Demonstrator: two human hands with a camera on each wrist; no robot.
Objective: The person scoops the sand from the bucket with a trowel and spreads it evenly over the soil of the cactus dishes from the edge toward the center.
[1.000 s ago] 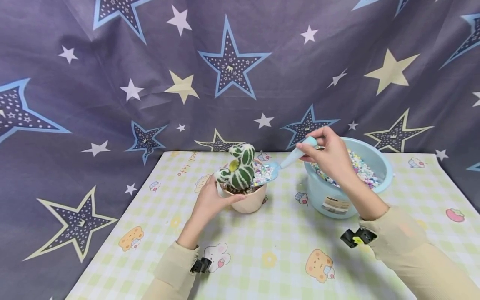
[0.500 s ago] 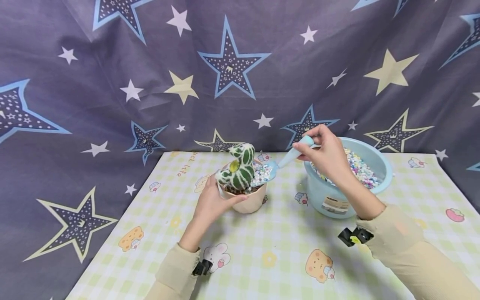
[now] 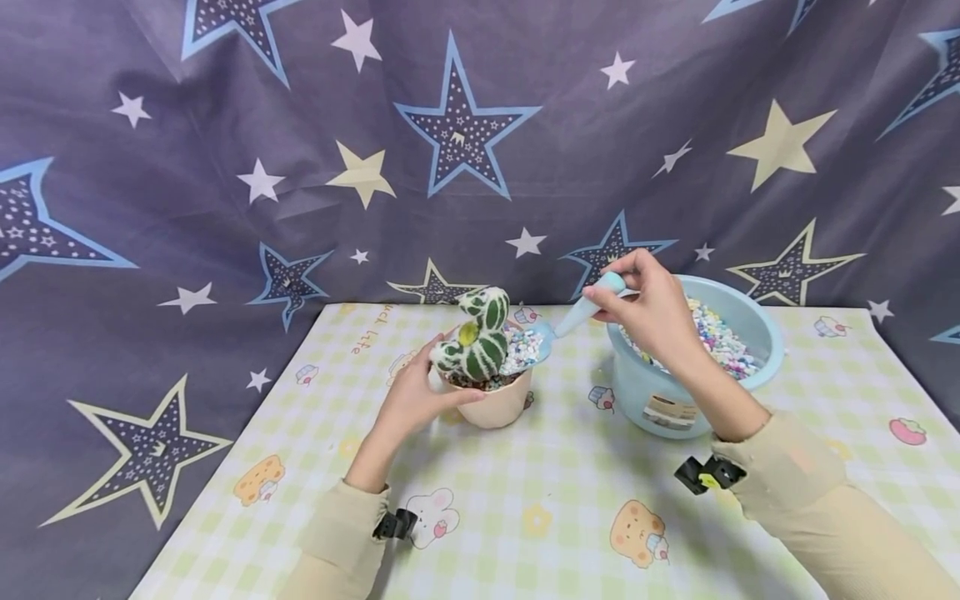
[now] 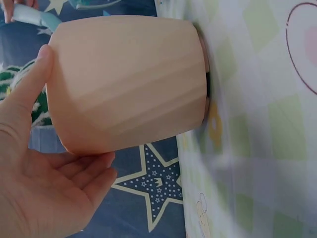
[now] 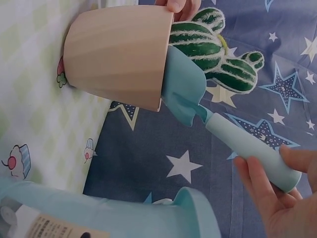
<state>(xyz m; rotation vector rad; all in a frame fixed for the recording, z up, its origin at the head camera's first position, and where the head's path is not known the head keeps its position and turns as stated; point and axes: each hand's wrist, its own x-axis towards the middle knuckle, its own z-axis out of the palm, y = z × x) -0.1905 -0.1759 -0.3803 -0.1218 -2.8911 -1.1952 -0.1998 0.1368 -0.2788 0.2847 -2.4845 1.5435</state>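
A peach flower pot (image 3: 501, 407) stands on the table with a green, white-striped cactus (image 3: 483, 354) in brown grit. My left hand (image 3: 411, 398) holds it at the left, thumb on the near rim and fingers round the far side; the left wrist view shows the thumb (image 4: 37, 74) at the rim. My right hand (image 3: 656, 312) grips the handle end of a light blue hand trowel (image 3: 581, 315), thumb against fingers. Its blade (image 5: 184, 84) lies over the pot's right rim beside the cactus, handle raised, with small white and coloured pebbles (image 3: 521, 348) on it.
Right of the pot stands a light blue bucket (image 3: 645, 392) with many coloured pebbles (image 3: 723, 342) inside, below my right forearm. The table's checked cloth (image 3: 570, 467) ends at a dark star-printed curtain (image 3: 300, 208) behind.
The right hand and trowel have moved slightly left, and the pebbles on the blade have slid toward the cactus. My left hand has shifted a little left, still at the pot.
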